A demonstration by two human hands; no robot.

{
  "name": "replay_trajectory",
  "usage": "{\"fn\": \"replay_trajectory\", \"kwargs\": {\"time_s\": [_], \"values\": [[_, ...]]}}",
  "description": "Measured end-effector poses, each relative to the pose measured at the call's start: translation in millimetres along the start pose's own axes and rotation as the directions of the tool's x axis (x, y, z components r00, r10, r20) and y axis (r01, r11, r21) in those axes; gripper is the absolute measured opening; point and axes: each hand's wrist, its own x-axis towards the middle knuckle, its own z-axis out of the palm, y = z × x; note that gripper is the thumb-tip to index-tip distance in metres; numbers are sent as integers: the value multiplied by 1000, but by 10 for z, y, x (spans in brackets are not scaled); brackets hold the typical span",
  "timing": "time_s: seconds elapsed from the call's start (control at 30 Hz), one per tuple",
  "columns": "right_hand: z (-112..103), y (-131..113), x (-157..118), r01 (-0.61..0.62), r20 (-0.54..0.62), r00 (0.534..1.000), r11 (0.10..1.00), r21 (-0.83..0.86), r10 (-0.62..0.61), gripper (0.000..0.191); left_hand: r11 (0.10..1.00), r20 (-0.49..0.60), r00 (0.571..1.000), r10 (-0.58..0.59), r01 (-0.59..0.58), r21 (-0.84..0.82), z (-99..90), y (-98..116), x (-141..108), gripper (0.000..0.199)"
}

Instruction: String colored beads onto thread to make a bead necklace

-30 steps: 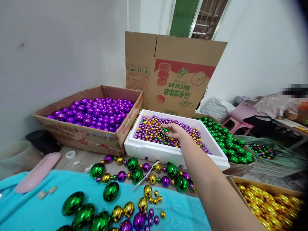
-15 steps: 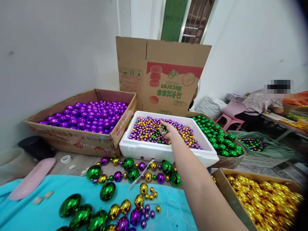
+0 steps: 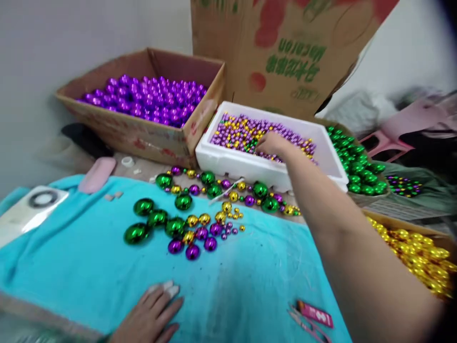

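Observation:
My right hand [image 3: 273, 143] reaches into a white foam box [image 3: 232, 162] of small purple, gold and green beads [image 3: 239, 131]. Its fingers are curled down among the beads by a few green ones, and what they hold is hidden. My left hand [image 3: 150, 312] lies open on a turquoise cloth [image 3: 89, 276], fingers stretched out, with white wraps on some fingertips. Beyond it on the cloth are large green beads [image 3: 157, 218], purple beads [image 3: 193, 251], gold beads [image 3: 204, 219] and smaller ones. A beaded garland [image 3: 214, 190] lies along the cloth's far edge.
A carton of purple beads [image 3: 143, 100] stands back left, green beads [image 3: 364, 171] and gold beads [image 3: 414, 247] to the right. Pink-handled snips [image 3: 307, 326] lie near a small red packet [image 3: 316, 314]. An upright carton flap [image 3: 243, 47] rises behind the foam box.
The view has tilted down, showing more cloth and my left hand. My right hand, earlier turned with green beads at its fingers, now points down into the small beads.

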Motion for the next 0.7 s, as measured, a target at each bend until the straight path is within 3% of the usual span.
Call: {"fn": "replay_trajectory", "kwargs": {"time_s": [0.03,0.1,0.17,0.23,0.3,0.37,0.43,0.5,0.6,0.7], "values": [[-38,9,-74,28,-9,1000,1000,4,-28,30,998,1,998,65,-65,-5,3,-14,-7,40],[-61,46,-319,98,-21,995,995,36,-97,37,997,8,997,77,-77,-24,-14,-38,10,37],[73,105,-700,228,45,970,962,147,-237,35,997,6,997,77,-77,-26,-53,-44,48,35],[416,192,-1148,308,188,919,929,208,-347,26,996,3,996,85,-85,-14,-86,-33,75,35],[908,299,-1560,363,294,866,913,188,-405,13,995,-2,995,95,-95,-1,-92,-18,75,36],[1414,407,-1865,348,298,877,926,144,-376,14,995,-7,995,98,-98,6,-74,-10,55,36],[1809,493,-2052,312,239,912,941,129,-335,14,996,-9,996,90,-90,0,-55,-3,33,36],[2044,549,-2148,277,159,943,954,118,-294,21,997,-6,997,79,-79,-17,-59,14,23,35],[2170,599,-2204,240,47,968,961,140,-248,35,999,16,1000,21,-20,-30,-122,90,62,32],[2195,629,-2213,153,-98,987,928,338,-127,32,996,10,997,-70,71,-47,-209,230,211,28]]}}
